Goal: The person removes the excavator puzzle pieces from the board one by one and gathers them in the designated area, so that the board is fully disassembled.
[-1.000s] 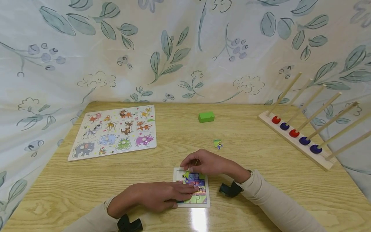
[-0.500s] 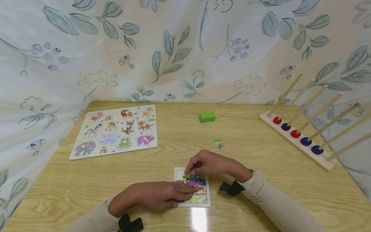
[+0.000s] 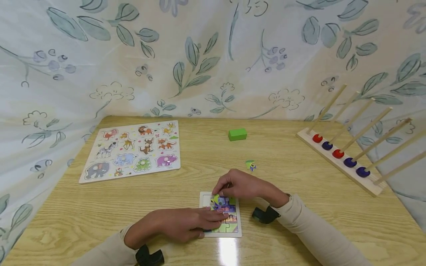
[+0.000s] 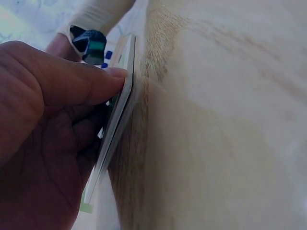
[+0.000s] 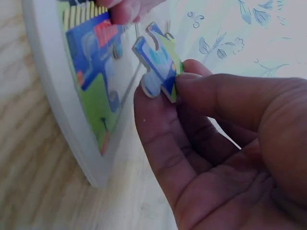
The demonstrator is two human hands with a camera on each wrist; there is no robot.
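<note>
My right hand (image 3: pixel 240 184) pinches a jigsaw piece (image 5: pixel 158 62) between thumb and fingers. Blue, white and green are printed on the piece, and it is tilted just above the upper part of a small white-framed jigsaw puzzle (image 3: pixel 240 229). Across the lower left of that puzzle lies my left hand (image 3: pixel 186 223), its fingers extended flat over the fitted pieces. The left thumb (image 4: pixel 91 84) touches the frame's edge in the left wrist view. Bare white backing shows at the puzzle's upper left corner. My left fingers hide part of the picture.
One loose jigsaw piece (image 3: pixel 251 165) lies beyond my right hand. Farther back is a green block (image 3: pixel 237 134). An animal peg puzzle board (image 3: pixel 133 147) lies at left; a wooden peg stand (image 3: pixel 342 162) with red and blue beads stands at right. A patterned cloth (image 3: pixel 213 74) hangs behind.
My right hand has shifted slightly right, dipping toward the puzzle and then rising a little with the jigsaw piece. My left hand has stayed in place.
</note>
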